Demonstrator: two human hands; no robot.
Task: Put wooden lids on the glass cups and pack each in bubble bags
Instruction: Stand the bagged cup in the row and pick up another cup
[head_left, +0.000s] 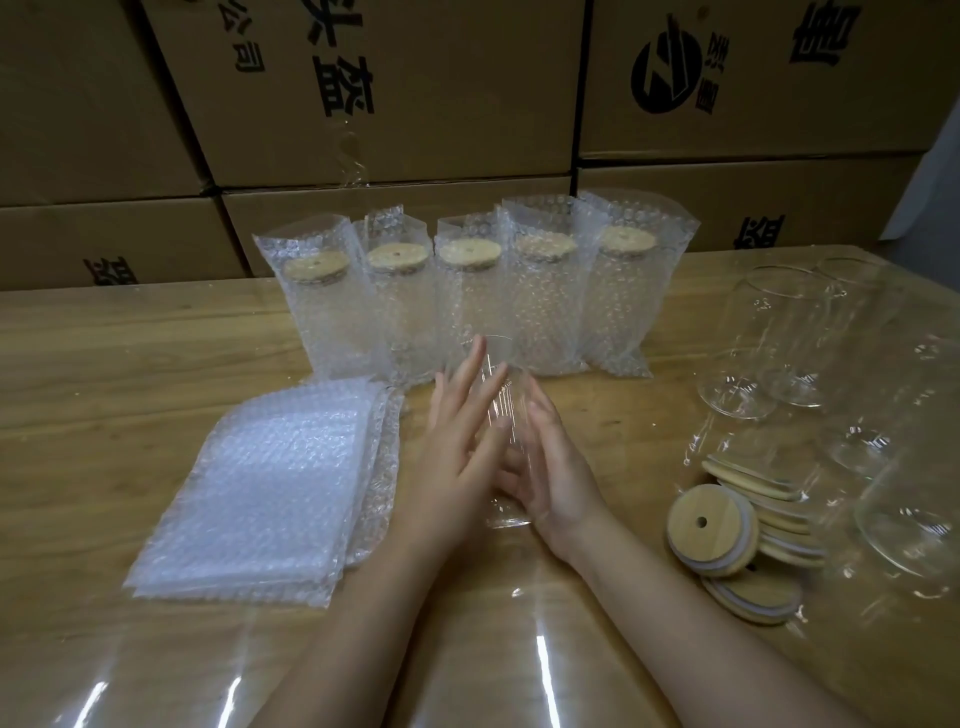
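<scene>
Stacked brown cardboard cartons (395, 88) printed with black characters, a wood-grain table (104, 374) under glossy clear film, dim indoor light

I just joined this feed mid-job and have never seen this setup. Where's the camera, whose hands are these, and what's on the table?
There is no machine here. A person works bare-handed, and the single picture comes from a camera worn on their head, looking forward and down. The left hand and right hand press a glass cup between straight fingers; it has no lid yet. At the back of the table stand five bagged cups, already lidded. To the left lies a stack of bubble bags; to the right are loose wooden lids and empty glasses. Cardboard boxes are stacked behind.
</scene>
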